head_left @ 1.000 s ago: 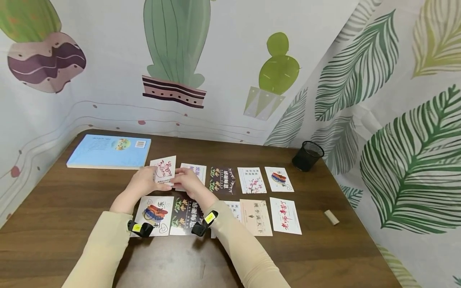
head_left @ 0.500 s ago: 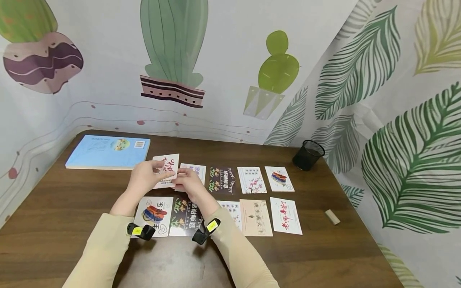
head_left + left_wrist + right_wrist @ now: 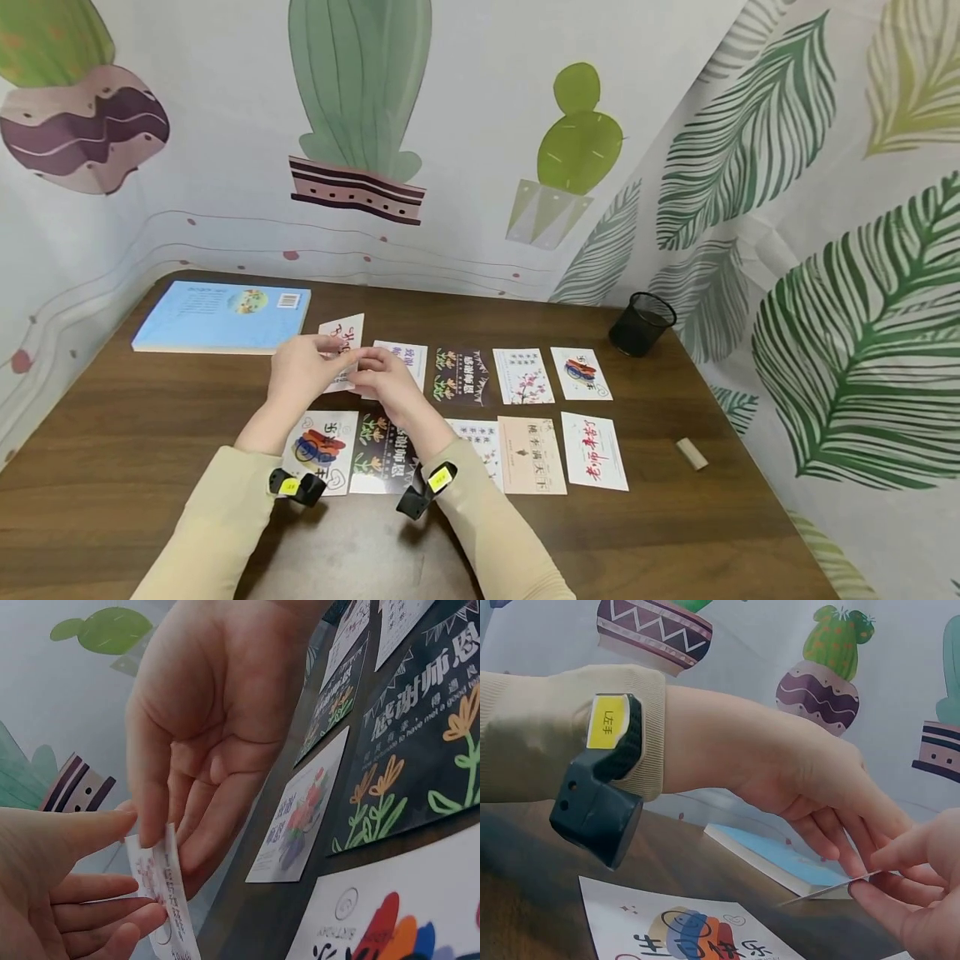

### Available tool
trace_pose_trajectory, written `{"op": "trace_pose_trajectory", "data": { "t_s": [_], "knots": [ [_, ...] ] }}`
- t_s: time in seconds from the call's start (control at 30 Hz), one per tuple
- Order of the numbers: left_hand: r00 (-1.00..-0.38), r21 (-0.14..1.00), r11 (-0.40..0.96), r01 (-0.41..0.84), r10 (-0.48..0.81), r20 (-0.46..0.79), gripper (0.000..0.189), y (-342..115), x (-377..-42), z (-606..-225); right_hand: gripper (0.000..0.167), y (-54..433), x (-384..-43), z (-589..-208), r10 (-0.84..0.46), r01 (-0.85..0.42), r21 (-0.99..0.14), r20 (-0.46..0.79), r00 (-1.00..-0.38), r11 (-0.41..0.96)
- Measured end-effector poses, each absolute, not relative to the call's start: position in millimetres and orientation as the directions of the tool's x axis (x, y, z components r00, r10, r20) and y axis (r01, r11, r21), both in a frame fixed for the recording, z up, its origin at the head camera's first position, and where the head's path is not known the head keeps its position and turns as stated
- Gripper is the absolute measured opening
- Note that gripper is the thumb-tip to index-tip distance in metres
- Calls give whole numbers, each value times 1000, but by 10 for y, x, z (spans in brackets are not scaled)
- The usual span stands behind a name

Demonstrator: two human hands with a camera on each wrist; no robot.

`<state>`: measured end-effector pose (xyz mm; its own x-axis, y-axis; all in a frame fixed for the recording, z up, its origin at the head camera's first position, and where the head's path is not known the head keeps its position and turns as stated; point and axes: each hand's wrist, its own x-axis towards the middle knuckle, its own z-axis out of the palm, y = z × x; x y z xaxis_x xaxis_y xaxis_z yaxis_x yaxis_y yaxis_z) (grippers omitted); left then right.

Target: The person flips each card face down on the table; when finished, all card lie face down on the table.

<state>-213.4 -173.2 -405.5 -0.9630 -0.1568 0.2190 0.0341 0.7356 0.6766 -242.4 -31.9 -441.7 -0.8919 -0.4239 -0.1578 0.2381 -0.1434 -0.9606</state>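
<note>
So the white card with red writing (image 3: 346, 326) is up in the air, tilted, over the left half of the worktop (image 3: 127, 467), toward its far edge. The right hand (image 3: 393, 390) is pinching it between thumb and fingers. The left hand (image 3: 296, 371) has its fingers pretty straight and a bit spread, one tip against the card; can't tell if the thumb's touching it too. Just right of it is a purple-lettered card (image 3: 408, 360), then a row of three more running toward the right edge. Closer to the near edge there's a second row of five, including a beige card (image 3: 533, 454). Blue book (image 3: 210, 321) at the far left corner, black mesh cup (image 3: 637, 335) near the far right one, small beige block (image 3: 692, 454) near the right edge.
</note>
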Motion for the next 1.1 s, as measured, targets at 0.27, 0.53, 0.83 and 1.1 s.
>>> {"op": "trace_pose_trajectory", "data": {
  "t_s": [0.27, 0.53, 0.83, 1.1],
  "knots": [
    [-952, 689, 723, 50, -174, 252, 35, -1733, -2108, -3975, 42, -349, -2375, -4363, -464, 155, -983, -90, -881, -104],
    [-947, 702, 710, 54, -187, 261, 30, -1772, -2082, -3870, 45, -343, -2391, -4381, -520, 127, -985, -49, -853, -115],
    [-930, 713, 701, 25, -246, 274, 30, -1921, -2079, -3903, 44, -317, -2436, -4454, -502, 174, -980, -103, -859, -98],
    [-946, 759, 649, -54, -276, 169, 33, -2125, -2156, -4083, 43, -317, -2445, -4496, -493, 197, -977, -134, -860, -78]
  ]
}}
